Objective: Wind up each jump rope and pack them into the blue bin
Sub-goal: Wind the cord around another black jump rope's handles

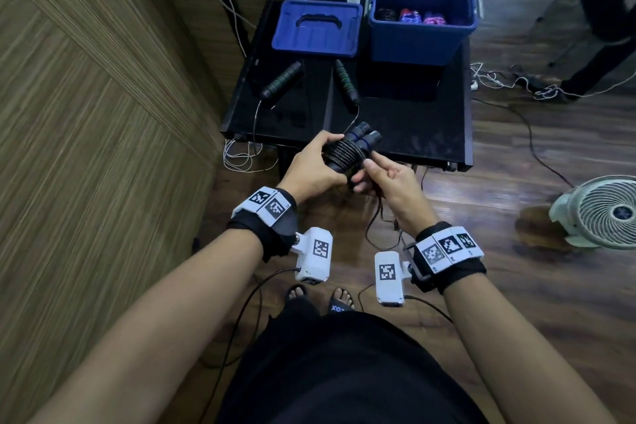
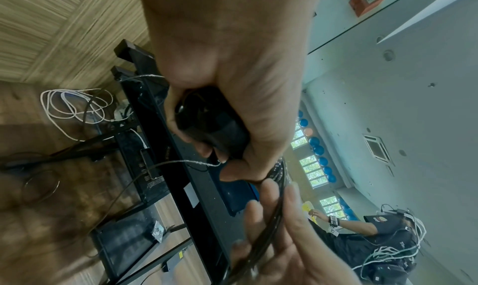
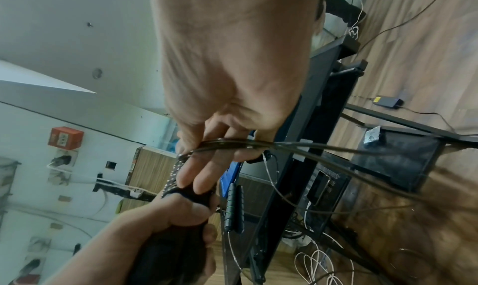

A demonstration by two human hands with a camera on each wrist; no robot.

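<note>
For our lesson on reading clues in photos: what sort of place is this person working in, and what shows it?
Probably an indoor hall or office used for recording tasks. There is a wood floor, a small black table with a blue bin, and a red alarm box on the wall.

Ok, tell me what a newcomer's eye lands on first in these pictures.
First, the two hands in the centre: the left hand grips a black jump rope bundle with its handles together, while the right hand pinches the loose black cord. Behind, on the black table, stands the open blue plastic bin holding wound ropes, its flat blue lid beside it.
</note>
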